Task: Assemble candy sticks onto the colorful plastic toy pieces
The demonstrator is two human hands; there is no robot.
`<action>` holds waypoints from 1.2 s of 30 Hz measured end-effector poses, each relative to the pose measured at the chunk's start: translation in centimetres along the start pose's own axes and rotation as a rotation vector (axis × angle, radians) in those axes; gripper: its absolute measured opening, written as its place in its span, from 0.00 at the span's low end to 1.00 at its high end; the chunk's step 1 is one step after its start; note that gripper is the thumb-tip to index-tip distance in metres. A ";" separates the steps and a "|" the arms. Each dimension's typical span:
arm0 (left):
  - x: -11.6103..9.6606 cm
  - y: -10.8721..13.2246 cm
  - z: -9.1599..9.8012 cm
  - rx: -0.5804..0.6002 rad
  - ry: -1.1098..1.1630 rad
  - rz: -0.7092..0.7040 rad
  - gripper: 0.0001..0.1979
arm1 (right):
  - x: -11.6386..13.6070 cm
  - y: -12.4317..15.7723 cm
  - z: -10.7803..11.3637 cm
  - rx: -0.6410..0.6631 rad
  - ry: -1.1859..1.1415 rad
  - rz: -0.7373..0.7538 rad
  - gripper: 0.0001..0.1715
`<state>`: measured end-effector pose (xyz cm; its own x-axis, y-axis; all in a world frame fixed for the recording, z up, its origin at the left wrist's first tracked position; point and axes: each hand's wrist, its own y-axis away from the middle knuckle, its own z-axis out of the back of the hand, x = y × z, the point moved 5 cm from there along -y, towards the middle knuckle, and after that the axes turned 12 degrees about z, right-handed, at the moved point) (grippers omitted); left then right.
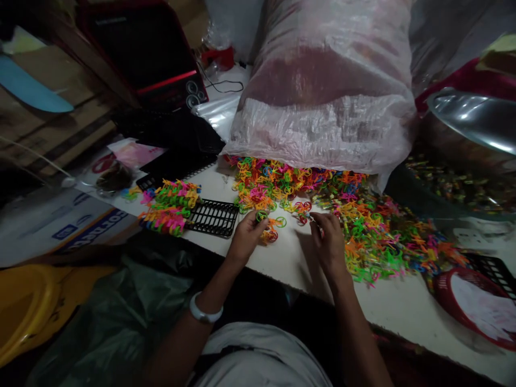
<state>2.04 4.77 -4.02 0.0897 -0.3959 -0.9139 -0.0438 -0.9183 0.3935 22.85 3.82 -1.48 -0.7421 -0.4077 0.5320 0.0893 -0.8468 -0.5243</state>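
My left hand (pixel 245 240) pinches a small green plastic piece with a ring (pixel 261 216) between thumb and fingertips, over the white tabletop (pixel 278 263). Close to those fingers lie a few loose orange, green and red ringed pieces (pixel 271 235). My right hand (pixel 328 243) is closed, its thumb and fingertips together around something too small to make out. Beside it spreads a heap of bright plastic pieces (pixel 374 236). Left of my left hand is a black slatted tray (pixel 213 217), its left part covered by rows of colourful pieces (pixel 171 207).
A large translucent sack (pixel 322 118) stands behind the heap, with pieces at its mouth. On the right are a red basket (pixel 447 301) and a metal bowl (pixel 479 115). A red-trimmed screen device (pixel 145 54) stands back left, and a yellow stool-like object (pixel 28 306) sits below left.
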 end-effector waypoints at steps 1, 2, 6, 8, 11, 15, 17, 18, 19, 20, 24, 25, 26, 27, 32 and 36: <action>0.0 0.2 -0.3 0.028 0.004 0.016 0.17 | 1.0 0.4 0.1 -0.012 -0.085 0.001 0.13; 0.0 0.4 -0.7 0.056 0.002 0.026 0.17 | 2.0 0.8 0.0 -0.009 -0.166 -0.013 0.13; 0.8 1.1 -2.8 0.083 0.017 0.055 0.17 | 4.3 3.3 -2.2 0.075 -0.469 -0.200 0.11; 1.3 1.5 -3.5 0.054 0.069 0.089 0.20 | 4.3 4.5 -3.2 0.066 -0.568 -0.324 0.11; 2.2 2.1 -4.0 0.026 0.132 0.180 0.19 | 3.8 5.7 -3.7 -0.014 -0.635 -0.441 0.11; 2.5 2.8 -3.9 -0.001 0.110 0.288 0.19 | 3.6 6.3 -3.5 -0.117 -0.607 -0.431 0.11; 2.4 3.1 -4.1 0.055 0.081 0.298 0.17 | 3.6 6.4 -3.2 -0.156 -0.544 -0.400 0.11; 2.3 3.2 -4.3 0.091 0.072 0.289 0.16 | 3.6 6.4 -3.0 -0.164 -0.510 -0.386 0.10; 2.2 3.3 -4.4 0.119 0.070 0.273 0.15 | 3.6 6.4 -2.8 -0.162 -0.477 -0.372 0.10; 2.1 3.5 -4.5 0.131 0.075 0.254 0.14 | 3.6 6.4 -2.6 -0.154 -0.443 -0.353 0.10; 1.7 3.6 -4.1 0.076 0.003 0.160 0.12 | 4.0 5.8 -0.9 -0.077 -0.262 -0.161 0.11; 1.6 3.7 -4.0 0.056 -0.049 0.130 0.11 | 4.2 5.7 -0.5 -0.048 -0.212 -0.101 0.12; 1.5 3.6 -3.9 0.041 -0.107 0.100 0.11 | 4.3 5.6 -0.2 -0.021 -0.166 -0.052 0.14; 1.3 3.6 -3.8 0.027 -0.166 0.072 0.10 | 4.4 5.5 0.1 0.005 -0.129 -0.017 0.15; 1.0 3.7 -3.6 -0.046 -0.401 -0.039 0.07 | 4.7 5.1 0.4 0.062 -0.009 0.088 0.17; 1.0 3.8 -3.7 -0.107 -0.496 -0.094 0.05 | 5.0 4.9 0.1 0.057 0.043 0.140 0.17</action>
<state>5.63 0.87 -3.11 -0.3957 -0.2855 -0.8729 0.0459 -0.9554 0.2917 19.63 -2.40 -1.26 -0.7472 -0.5091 0.4272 0.2307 -0.8015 -0.5517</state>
